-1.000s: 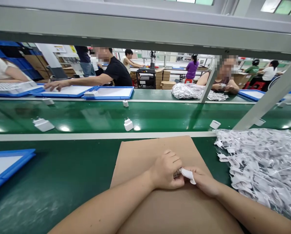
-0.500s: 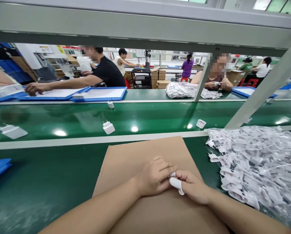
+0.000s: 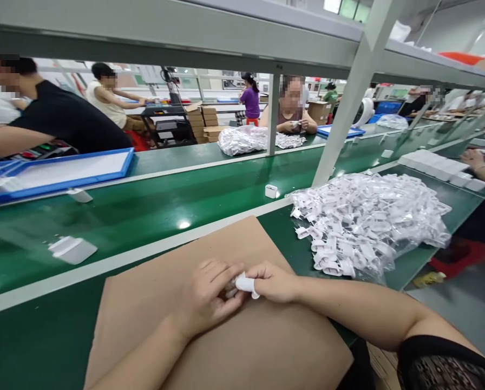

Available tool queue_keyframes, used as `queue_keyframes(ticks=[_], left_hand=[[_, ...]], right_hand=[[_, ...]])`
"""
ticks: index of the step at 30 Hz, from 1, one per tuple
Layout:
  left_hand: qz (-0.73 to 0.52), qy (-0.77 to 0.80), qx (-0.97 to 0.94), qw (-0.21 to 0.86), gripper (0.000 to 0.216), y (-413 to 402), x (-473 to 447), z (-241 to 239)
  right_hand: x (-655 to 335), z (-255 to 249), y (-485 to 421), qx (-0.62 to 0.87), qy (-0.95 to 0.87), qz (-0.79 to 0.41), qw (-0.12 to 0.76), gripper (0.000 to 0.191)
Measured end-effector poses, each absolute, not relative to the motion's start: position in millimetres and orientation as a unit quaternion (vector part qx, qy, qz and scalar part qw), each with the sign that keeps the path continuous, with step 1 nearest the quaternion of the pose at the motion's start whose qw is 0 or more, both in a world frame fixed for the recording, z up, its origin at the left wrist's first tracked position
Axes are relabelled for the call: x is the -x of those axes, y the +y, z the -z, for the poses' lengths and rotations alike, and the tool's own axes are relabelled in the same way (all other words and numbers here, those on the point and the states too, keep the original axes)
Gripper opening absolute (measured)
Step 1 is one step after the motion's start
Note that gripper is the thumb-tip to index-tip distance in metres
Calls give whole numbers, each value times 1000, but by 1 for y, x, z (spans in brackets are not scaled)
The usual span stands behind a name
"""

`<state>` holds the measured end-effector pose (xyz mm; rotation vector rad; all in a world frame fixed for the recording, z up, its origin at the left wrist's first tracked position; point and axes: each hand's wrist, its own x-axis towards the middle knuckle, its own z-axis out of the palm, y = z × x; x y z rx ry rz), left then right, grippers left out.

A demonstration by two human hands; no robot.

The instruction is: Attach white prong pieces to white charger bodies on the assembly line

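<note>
Now that the view has swung right, the left hand (image 3: 208,299) and right hand (image 3: 273,283) sit closed together, pinching a small white plastic piece (image 3: 244,284) over a cardboard sheet (image 3: 267,352), a heap of white bagged parts (image 3: 360,222) just beyond the right hand.

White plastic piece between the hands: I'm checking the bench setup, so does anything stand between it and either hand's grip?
Nothing visible does. The white plastic piece is held directly by the left hand and right hand, above the cardboard sheet. The bagged white pile lies apart, rightward.
</note>
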<state>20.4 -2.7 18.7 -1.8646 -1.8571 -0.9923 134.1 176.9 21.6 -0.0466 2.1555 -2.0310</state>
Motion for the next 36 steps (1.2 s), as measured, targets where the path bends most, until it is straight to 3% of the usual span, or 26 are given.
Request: queue_keyframes(ticks=[3, 7, 10, 12, 14, 16, 18, 25, 30, 36], left_hand=[[325, -650, 666, 170, 45, -3, -19, -13], [331, -657, 664, 136, 34, -2, -18, -11], [343, -683, 633, 123, 23, -1, -17, -10], [346, -698, 615, 123, 18, 0, -15, -8], [349, -704, 607, 117, 15, 1, -13, -6], [351, -707, 605, 103, 14, 1, -11, -4], [355, -711, 601, 91, 14, 1, -11, -4], [402, -737, 543, 7, 18, 4, -16, -4], [379, -784, 488, -51, 33, 19, -2, -12], [288, -852, 437, 3, 53, 73, 60, -38]], right_hand=[[-135, -19, 174, 38, 739, 667, 90, 39], [-136, -24, 176, 28, 764, 642, 56, 38], [-136, -40, 194, -40, 816, 576, -29, 33], [-134, -54, 212, -101, 888, 433, -114, 27], [-131, -63, 232, -161, 948, 222, -161, 32], [-128, -67, 249, -224, 963, 73, -134, 38], [-124, -64, 261, -276, 957, 19, -88, 38], [-121, -55, 270, -290, 954, 31, -65, 38], [-122, -64, 272, -272, 957, 63, -82, 45], [-132, -75, 247, -99, 976, 124, -152, 25]])
